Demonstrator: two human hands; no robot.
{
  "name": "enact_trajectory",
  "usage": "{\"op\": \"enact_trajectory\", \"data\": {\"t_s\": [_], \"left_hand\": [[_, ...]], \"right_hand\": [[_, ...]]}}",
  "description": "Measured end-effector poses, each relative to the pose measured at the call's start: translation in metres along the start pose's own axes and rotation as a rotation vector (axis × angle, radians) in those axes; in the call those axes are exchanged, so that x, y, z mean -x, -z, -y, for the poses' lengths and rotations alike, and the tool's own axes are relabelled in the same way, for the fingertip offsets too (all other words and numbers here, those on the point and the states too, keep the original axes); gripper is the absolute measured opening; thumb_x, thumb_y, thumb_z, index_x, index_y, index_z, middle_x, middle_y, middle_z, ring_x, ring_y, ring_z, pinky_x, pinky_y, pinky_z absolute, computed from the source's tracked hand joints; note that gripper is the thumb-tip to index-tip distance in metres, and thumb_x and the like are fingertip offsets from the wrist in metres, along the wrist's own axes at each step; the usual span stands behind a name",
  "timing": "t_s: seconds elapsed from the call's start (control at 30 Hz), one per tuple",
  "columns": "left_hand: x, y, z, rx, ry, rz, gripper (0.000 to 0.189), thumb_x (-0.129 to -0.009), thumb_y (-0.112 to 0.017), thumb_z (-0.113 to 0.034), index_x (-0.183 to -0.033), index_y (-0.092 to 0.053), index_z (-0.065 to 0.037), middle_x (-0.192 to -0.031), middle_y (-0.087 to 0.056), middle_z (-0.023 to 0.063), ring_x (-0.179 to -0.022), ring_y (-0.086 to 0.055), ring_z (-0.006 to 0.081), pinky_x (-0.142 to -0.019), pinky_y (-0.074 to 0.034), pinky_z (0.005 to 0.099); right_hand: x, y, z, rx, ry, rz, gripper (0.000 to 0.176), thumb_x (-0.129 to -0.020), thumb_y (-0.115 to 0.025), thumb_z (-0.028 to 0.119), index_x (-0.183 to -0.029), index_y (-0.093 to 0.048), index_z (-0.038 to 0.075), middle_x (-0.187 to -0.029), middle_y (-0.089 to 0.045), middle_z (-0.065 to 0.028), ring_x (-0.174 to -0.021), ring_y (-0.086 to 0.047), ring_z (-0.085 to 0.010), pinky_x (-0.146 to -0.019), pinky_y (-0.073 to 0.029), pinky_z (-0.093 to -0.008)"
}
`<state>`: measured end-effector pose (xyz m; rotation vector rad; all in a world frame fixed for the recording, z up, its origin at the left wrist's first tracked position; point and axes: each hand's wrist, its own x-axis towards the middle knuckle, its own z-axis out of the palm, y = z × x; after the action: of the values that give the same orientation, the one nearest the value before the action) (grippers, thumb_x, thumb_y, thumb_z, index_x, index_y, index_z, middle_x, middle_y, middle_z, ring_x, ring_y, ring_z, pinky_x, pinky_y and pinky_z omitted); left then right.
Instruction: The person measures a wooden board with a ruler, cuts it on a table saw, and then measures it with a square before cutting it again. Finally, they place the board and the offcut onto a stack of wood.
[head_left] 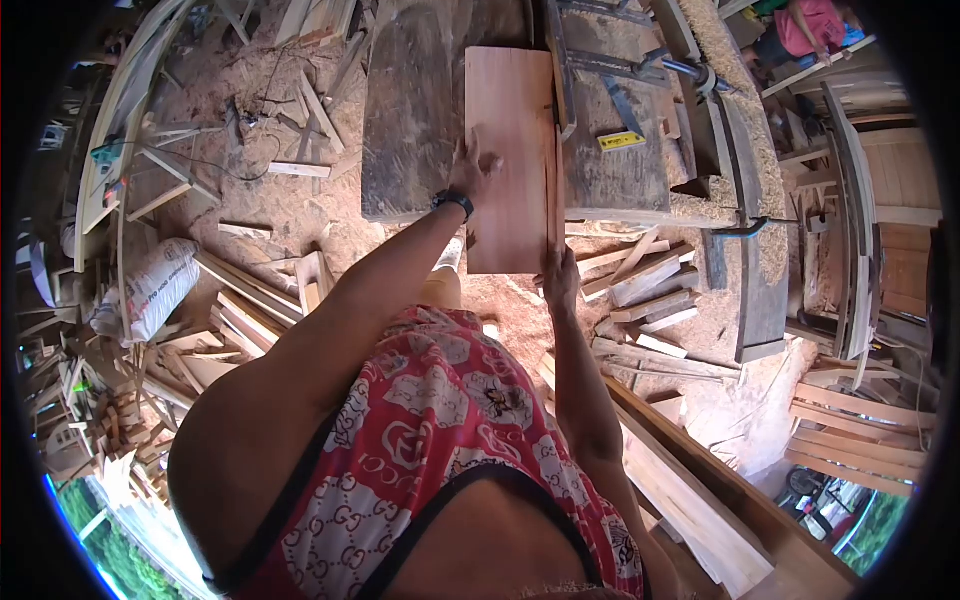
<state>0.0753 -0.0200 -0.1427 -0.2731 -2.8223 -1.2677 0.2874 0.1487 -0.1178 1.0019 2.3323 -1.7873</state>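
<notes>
View from above my chest, looking down at a woodworking counter [612, 185]. My left hand [472, 165] lies open and flat on a reddish board [512, 100], fingers spread and palm down near the board's left edge; it grips nothing. A black wristwatch [452, 201] sits on that wrist. My right hand [560, 278] meets the near right corner of the same board, fingers pointing away from me along its edge; I cannot tell whether they curl round the wood or only press against it. The board lies lengthwise on the counter, running away from me, with its near end overhanging the counter's edge between my two hands. Just left of my left hand a dark weathered slab [405, 120] lies alongside the board. Just beyond my right hand a metal fence [560, 70] runs along the board's right edge, and farther right, on the worn counter top, rests a small yellow tag [621, 141]. Below and right of my right hand, pale offcuts [645, 285] lie heaped on the sawdust-covered floor [300, 200]. Well to the left of my left arm a white sack [160, 285] leans among more scrap strips. Far beyond my right hand, at the upper edge of the view, a person in pink [812, 25] is partly visible.
</notes>
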Motion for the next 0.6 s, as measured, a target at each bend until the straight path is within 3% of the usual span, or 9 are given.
{"op": "enact_trajectory", "data": {"t_s": [0.1, 0.2, 0.23, 0.33, 0.37, 0.4, 0.47, 0.53, 0.6], "left_hand": [[-0.014, 0.011, -0.008, 0.056, 0.063, 0.068, 0.09, -0.089, -0.067, -0.041, -0.155, -0.018, -0.004, -0.152, -0.024, 0.0357, -0.142, -0.028, 0.0479, -0.115, -0.033, 0.0458], [-0.02, 0.013, -0.01, 0.068, 0.055, 0.051, 0.091, -0.089, -0.067, -0.04, -0.155, -0.016, -0.003, -0.154, -0.022, 0.0341, -0.143, -0.025, 0.046, -0.116, -0.031, 0.0441], [-0.022, 0.013, -0.009, 0.072, 0.056, 0.043, 0.091, -0.089, -0.067, -0.04, -0.155, -0.016, -0.003, -0.154, -0.022, 0.0341, -0.143, -0.025, 0.046, -0.116, -0.031, 0.0441], [-0.021, 0.013, -0.008, 0.064, 0.084, 0.066, 0.093, -0.089, -0.067, -0.039, -0.155, -0.013, -0.003, -0.156, -0.019, 0.033, -0.144, -0.024, 0.0455, -0.118, -0.029, 0.0423], [-0.023, 0.014, -0.008, 0.101, 0.087, 0.078, 0.093, -0.089, -0.066, -0.04, -0.156, -0.012, -0.003, -0.156, -0.018, 0.0327, -0.145, -0.024, 0.0453, -0.118, -0.029, 0.0422], [-0.025, 0.016, -0.009, 0.136, 0.089, 0.089, 0.094, -0.089, -0.066, -0.04, -0.156, -0.011, -0.003, -0.156, -0.017, 0.0325, -0.145, -0.023, 0.0452, -0.118, -0.028, 0.0421], [-0.026, 0.015, -0.007, 0.139, 0.092, 0.084, 0.094, -0.089, -0.066, -0.04, -0.156, -0.011, -0.005, -0.156, -0.017, 0.0327, -0.145, -0.023, 0.0454, -0.118, -0.028, 0.0426], [-0.028, 0.013, -0.003, 0.141, 0.09, 0.086, 0.093, -0.09, -0.066, -0.04, -0.157, -0.011, -0.006, -0.156, -0.017, 0.0329, -0.144, -0.024, 0.0455, -0.118, -0.028, 0.043], [-0.03, 0.008, 0.002, 0.126, 0.075, 0.081, 0.092, -0.09, -0.065, -0.04, -0.157, -0.01, -0.009, -0.156, -0.016, 0.0334, -0.144, -0.024, 0.0459, -0.117, -0.029, 0.0441]], "right_hand": [[-0.009, -0.005, 0.009, -0.051, 0.061, 0.032, 0.048, -0.102, -0.049, 0.041, -0.117, -0.053, -0.004, -0.083, -0.063, -0.0143, -0.053, -0.064, -0.0202, -0.048, -0.054, -0.0307], [-0.01, -0.004, 0.019, 0.012, 0.127, 0.045, 0.049, -0.1, -0.054, 0.043, -0.117, -0.053, -0.003, -0.083, -0.062, -0.0139, -0.054, -0.064, -0.0201, -0.049, -0.055, -0.0304], [-0.011, -0.002, 0.021, -0.02, 0.07, 0.075, 0.053, -0.095, -0.063, 0.042, -0.12, -0.05, -0.003, -0.087, -0.062, -0.0131, -0.059, -0.065, -0.0194, -0.052, -0.055, -0.0293], [-0.009, 0.001, 0.028, -0.101, 0.139, 0.173, 0.055, -0.091, -0.068, 0.036, -0.125, -0.047, -0.003, -0.094, -0.062, -0.0119, -0.063, -0.066, -0.0182, -0.054, -0.056, -0.0283], [-0.009, 0.007, 0.032, -0.09, 0.079, 0.218, 0.054, -0.085, -0.07, 0.021, -0.127, -0.045, -0.003, -0.097, -0.062, -0.0111, -0.07, -0.065, -0.0179, -0.061, -0.056, -0.0292], [-0.013, 0.008, 0.028, -0.081, 0.087, 0.224, 0.054, -0.085, -0.07, 0.021, -0.127, -0.045, -0.003, -0.097, -0.062, -0.0111, -0.07, -0.065, -0.0179, -0.061, -0.056, -0.0292], [-0.027, 0.009, 0.005, -0.116, 0.226, 0.286, 0.057, -0.079, -0.069, 0.013, -0.127, -0.044, -0.003, -0.096, -0.062, -0.0115, -0.078, -0.065, -0.0179, -0.069, -0.055, -0.0313], [-0.03, 0.013, 0.004, -0.074, 0.203, 0.312, 0.065, -0.072, -0.068, 0.008, -0.131, -0.042, -0.004, -0.1, -0.062, -0.0141, -0.089, -0.065, -0.0237, -0.078, -0.053, -0.0353], [-0.026, 0.019, 0.005, 0.236, 0.455, 0.275, 0.088, -0.07, -0.07, 0.009, -0.146, -0.028, -0.005, -0.123, -0.06, -0.025, -0.109, -0.062, -0.0405, -0.089, -0.052, -0.0425]]}}
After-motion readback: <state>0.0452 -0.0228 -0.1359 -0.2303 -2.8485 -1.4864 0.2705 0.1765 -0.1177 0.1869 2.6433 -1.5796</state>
